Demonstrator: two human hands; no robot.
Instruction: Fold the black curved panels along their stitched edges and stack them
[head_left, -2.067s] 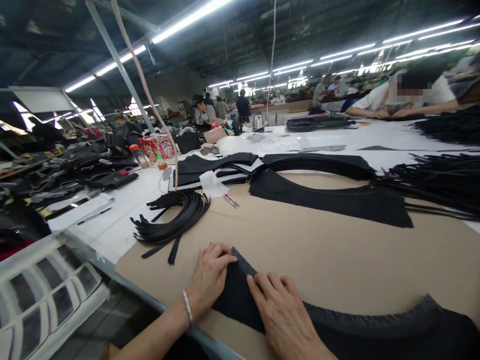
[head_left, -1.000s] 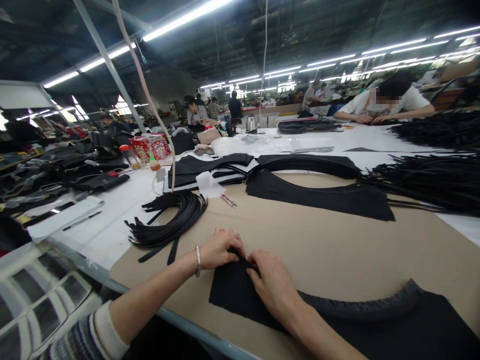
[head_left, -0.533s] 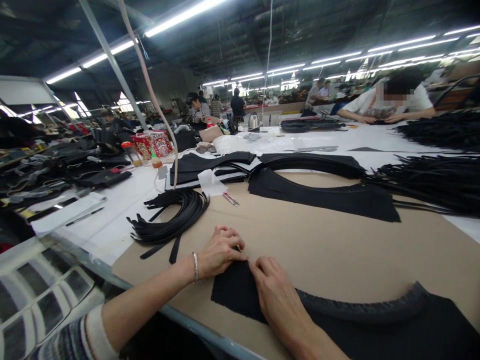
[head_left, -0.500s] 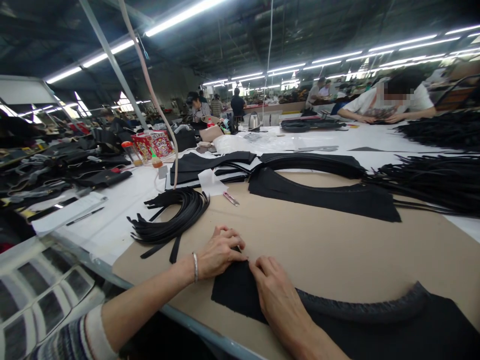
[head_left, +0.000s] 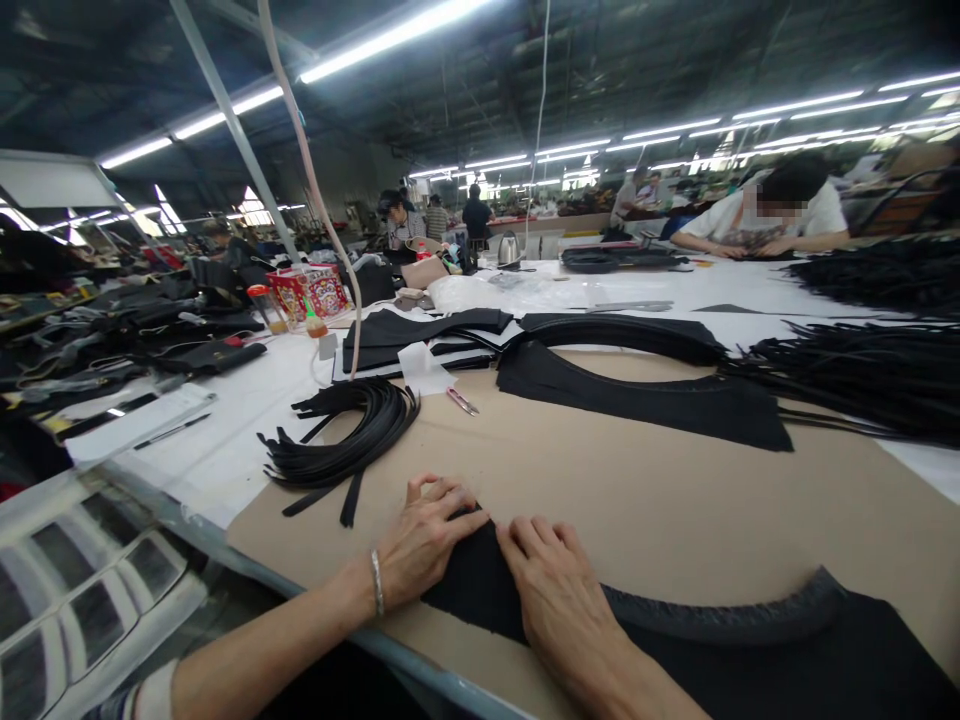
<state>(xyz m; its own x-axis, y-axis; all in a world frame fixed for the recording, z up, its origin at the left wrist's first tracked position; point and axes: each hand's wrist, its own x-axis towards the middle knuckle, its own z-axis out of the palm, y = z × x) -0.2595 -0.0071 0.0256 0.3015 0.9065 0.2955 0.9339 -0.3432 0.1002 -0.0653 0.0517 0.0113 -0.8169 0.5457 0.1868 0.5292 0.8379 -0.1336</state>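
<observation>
A black curved fabric panel lies near the front edge of the brown board, its inner curve folded into a puckered rim. My left hand, with a bracelet on the wrist, pinches the panel's top edge at its left end, fingers bent. Close beside it, my right hand grips the same edge, thumb and fingertips together, its palm hiding part of the cloth. The two sets of fingertips are a small gap apart. What lies under the fingers is hidden.
Beyond my hands are a bundle of black strips, small thread snips, white paper and stacked black panels. More black strips are heaped at right. A person works across the table.
My left hand has shifted a little left and toward me along the panel's edge. My right hand stays almost where it was. The camera view has moved slightly.
</observation>
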